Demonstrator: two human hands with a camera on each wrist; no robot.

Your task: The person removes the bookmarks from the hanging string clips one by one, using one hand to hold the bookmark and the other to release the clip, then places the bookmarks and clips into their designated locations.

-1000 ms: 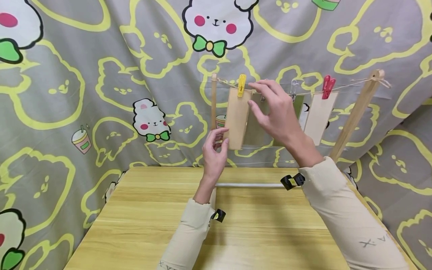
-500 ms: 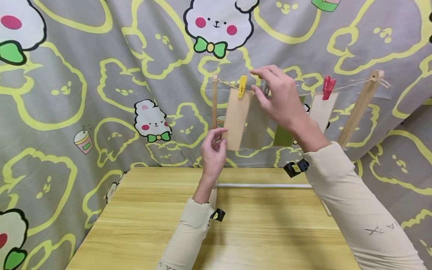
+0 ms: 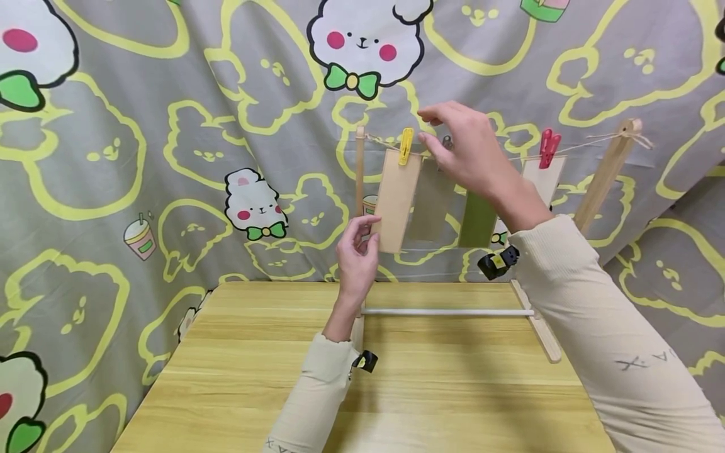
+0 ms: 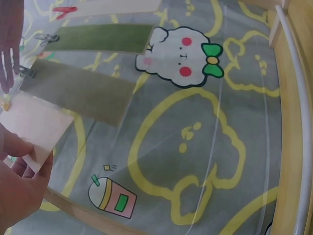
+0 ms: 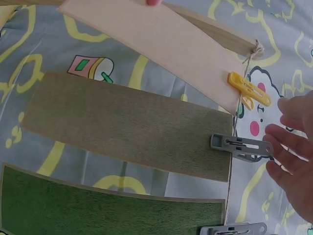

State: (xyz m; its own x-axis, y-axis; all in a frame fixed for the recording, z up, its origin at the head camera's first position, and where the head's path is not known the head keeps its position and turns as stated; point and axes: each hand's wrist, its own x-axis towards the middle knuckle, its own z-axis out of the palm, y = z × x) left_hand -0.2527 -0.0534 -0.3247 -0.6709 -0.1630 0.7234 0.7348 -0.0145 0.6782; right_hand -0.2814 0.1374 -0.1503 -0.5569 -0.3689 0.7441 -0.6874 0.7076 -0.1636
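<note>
tan card (image 3: 394,201): hangs from string (image 3: 583,144) by yellow peg (image 3: 405,145)
left hand (image 3: 357,257): pinches card's lower corner
right hand (image 3: 472,154): fingers relaxed, beside grey peg (image 5: 241,146), grasping nothing
risk: a tug may slip the card from the peg

Bright even indoor light, soft shadows on the table (image 3: 226,377), wrist views curved (fisheye), near hand blurred

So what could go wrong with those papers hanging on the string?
The left hand pinches the bottom corner of the tan strip; a tug might pull it out of the yellow peg. The right hand hovers open by the grey peg; a bump could loosen the brown strip or shake the string and its leaning wooden post.
</note>
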